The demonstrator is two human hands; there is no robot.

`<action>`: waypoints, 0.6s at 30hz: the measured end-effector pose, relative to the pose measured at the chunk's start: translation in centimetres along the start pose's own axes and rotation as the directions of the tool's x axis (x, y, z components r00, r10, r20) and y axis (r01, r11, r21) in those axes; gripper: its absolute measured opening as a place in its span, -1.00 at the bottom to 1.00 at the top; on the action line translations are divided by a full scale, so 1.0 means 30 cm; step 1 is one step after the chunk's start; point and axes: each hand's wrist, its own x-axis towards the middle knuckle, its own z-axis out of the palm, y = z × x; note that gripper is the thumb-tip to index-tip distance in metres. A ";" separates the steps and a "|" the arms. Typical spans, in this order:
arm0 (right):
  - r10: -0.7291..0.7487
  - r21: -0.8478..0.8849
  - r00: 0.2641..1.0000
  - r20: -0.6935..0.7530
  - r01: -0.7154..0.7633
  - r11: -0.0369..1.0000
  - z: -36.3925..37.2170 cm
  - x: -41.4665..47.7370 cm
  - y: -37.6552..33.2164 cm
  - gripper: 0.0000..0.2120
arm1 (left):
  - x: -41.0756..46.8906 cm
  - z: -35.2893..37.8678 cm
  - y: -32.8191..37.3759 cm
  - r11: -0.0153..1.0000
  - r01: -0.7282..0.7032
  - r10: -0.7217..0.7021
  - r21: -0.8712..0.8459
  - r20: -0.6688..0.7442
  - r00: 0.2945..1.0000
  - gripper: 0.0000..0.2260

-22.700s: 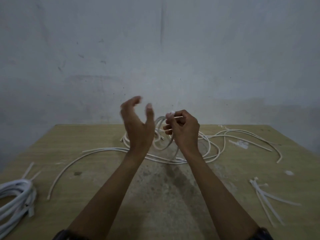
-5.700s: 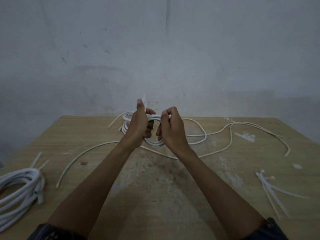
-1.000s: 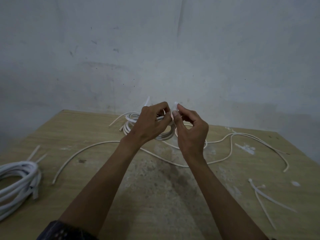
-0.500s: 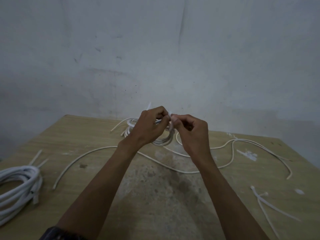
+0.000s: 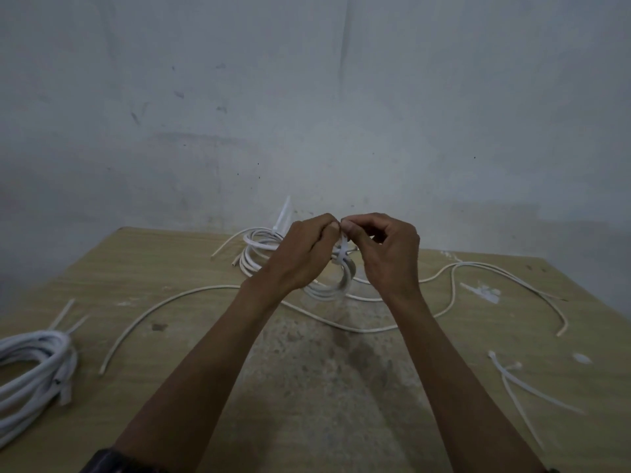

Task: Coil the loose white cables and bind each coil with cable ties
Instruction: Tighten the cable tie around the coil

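- Near the table's point(image 5: 341, 404) left edge lies a finished coil point(image 5: 30, 363), bound, with tie tails sticking up; by the right edge, spare cable ties point(image 5: 522, 384) lie loose.
- Your left hand point(image 5: 300, 257) is closed around the small coil point(image 5: 327, 285), holding it up over the middle of the table, toward the far edge.
- Your right hand point(image 5: 386, 250) pinches the tail of a cable tie point(image 5: 343, 249) between thumb and forefinger; the tie is wrapped around the coil's strands.
- This looks like the cinching step: next, pull the tail through steadily while the left hand keeps the loops bunched.
- A loose cable point(image 5: 454, 285) trails across the table toward the right edge, uncoiled.
- Another tie tail point(image 5: 284, 213) sticks up at the coil's far side.
- No brand, label or writing can be read anywhere.
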 end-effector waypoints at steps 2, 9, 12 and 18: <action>-0.026 -0.044 1.000 0.015 0.026 0.999 -0.007 -0.003 -0.003 -0.93 | 0.001 0.009 0.002 0.996 0.089 -0.089 -0.014 0.009 0.996 -0.79; -0.123 -0.169 0.992 0.028 0.126 0.977 0.002 -0.010 0.000 -0.93 | -0.012 0.003 -0.030 0.994 0.092 -0.099 0.055 0.146 0.984 -0.92; -0.082 -0.205 0.996 0.030 0.087 0.975 0.002 -0.011 0.010 -0.92 | -0.016 0.013 -0.023 0.995 0.059 -0.073 0.085 0.168 0.983 -0.89; 0.069 -0.124 0.994 0.087 -0.058 0.991 -0.012 -0.004 0.037 -0.81 | -0.011 0.011 0.035 0.993 0.117 -0.115 -0.005 0.149 0.982 -0.69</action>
